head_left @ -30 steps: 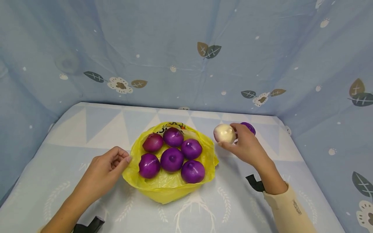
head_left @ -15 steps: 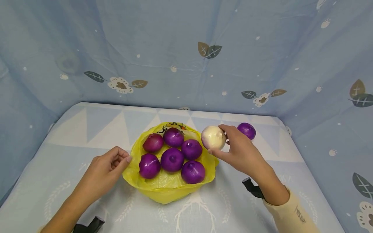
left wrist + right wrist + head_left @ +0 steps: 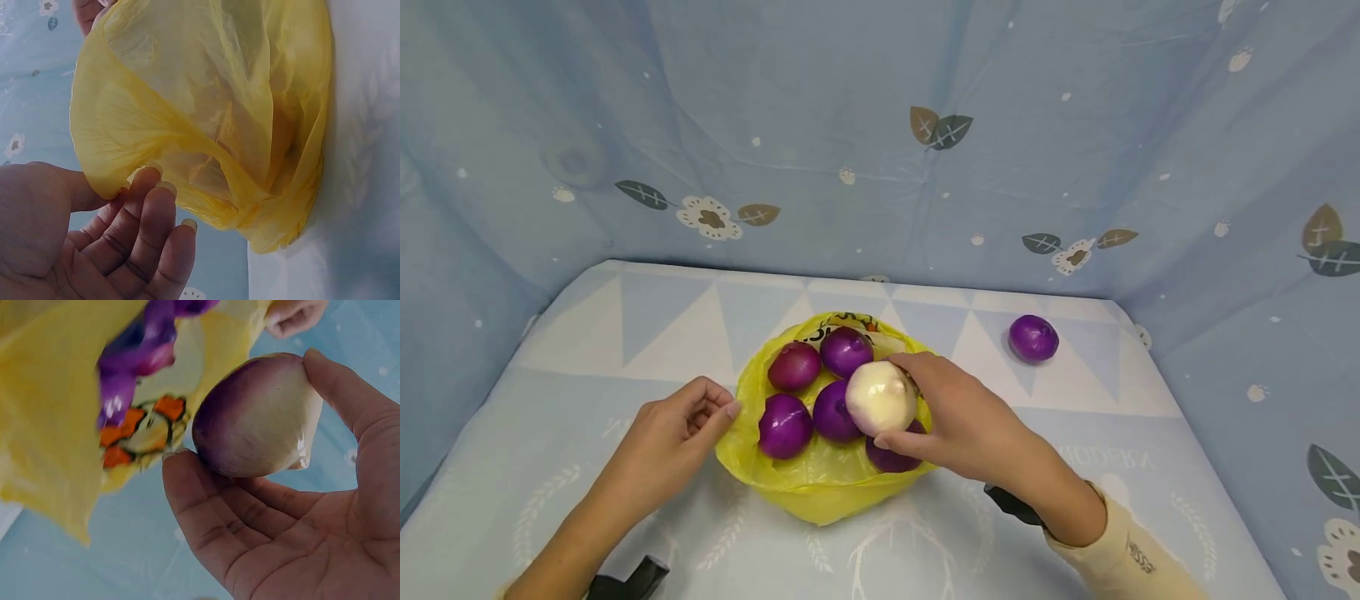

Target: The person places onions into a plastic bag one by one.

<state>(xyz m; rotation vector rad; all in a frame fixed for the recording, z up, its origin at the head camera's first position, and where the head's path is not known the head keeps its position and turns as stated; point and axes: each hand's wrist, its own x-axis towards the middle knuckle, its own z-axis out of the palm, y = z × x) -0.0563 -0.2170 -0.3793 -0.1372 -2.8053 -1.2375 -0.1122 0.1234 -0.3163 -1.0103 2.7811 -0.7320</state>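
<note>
My right hand (image 3: 966, 421) holds a glossy onion (image 3: 878, 398), pale cream with a purple flush, between thumb and fingers. It overlaps the right side of an open yellow plastic bag (image 3: 816, 502) in the head view. In the right wrist view the onion (image 3: 259, 419) shows its purple side and a small pale nub. Several shiny purple onions (image 3: 785, 427) lie inside the bag, some partly hidden behind the held onion. At the bag's left rim, my left hand (image 3: 662, 446) pinches the plastic; the left wrist view shows the bag's edge (image 3: 100, 125) between thumb and forefinger.
A single purple onion (image 3: 1033, 338) lies on the table at the back right. A pale blue-and-white patterned cloth (image 3: 625, 333) covers the table. Blue printed curtains (image 3: 820, 100) hang behind and at both sides.
My right hand has carried the pale onion leftward from beside the bag to over its right side. The lone purple onion behind it has come fully into view. My left hand stays at the rim.
</note>
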